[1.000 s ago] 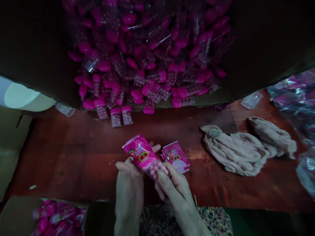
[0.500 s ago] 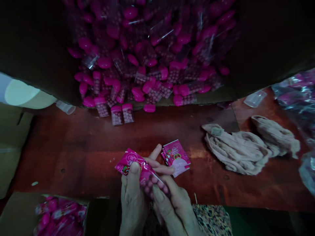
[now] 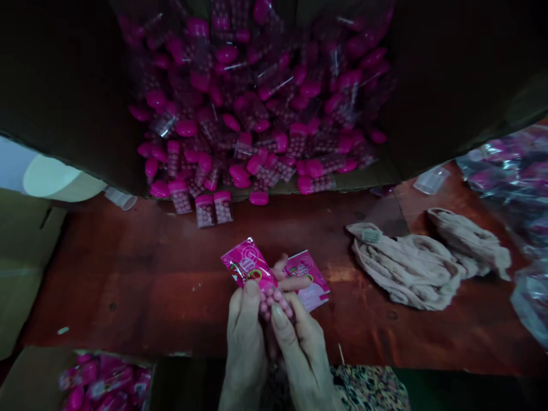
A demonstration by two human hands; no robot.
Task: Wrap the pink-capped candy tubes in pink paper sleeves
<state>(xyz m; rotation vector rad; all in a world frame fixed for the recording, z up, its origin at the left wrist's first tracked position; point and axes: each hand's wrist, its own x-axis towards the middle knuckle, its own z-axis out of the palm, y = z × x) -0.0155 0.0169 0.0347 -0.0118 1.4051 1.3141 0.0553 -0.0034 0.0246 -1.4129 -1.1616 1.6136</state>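
Note:
Both my left hand (image 3: 245,348) and my right hand (image 3: 300,357) grip a pink printed packet (image 3: 252,269), its clear lower end showing pink candy balls. Each thumb presses on the front of the packet, near the balls. Several fingers show behind it, reaching toward a small stack of flat pink printed cards (image 3: 309,281), which they overlap at its left side. The cards lie on the rust-red table (image 3: 128,297), just right of the packet.
A cardboard box (image 3: 68,97) holds a heap of pink-capped clear tubes of balls (image 3: 257,114), with two tubes (image 3: 213,209) standing before it. Beige stockings (image 3: 406,268) lie right, plastic bags (image 3: 509,182) beyond them, and a box of pink packets (image 3: 103,381) lower left.
The packet has turned from lying nearly flat to a steeper tilt, and both hands have drawn closer around it. The view has shifted slightly.

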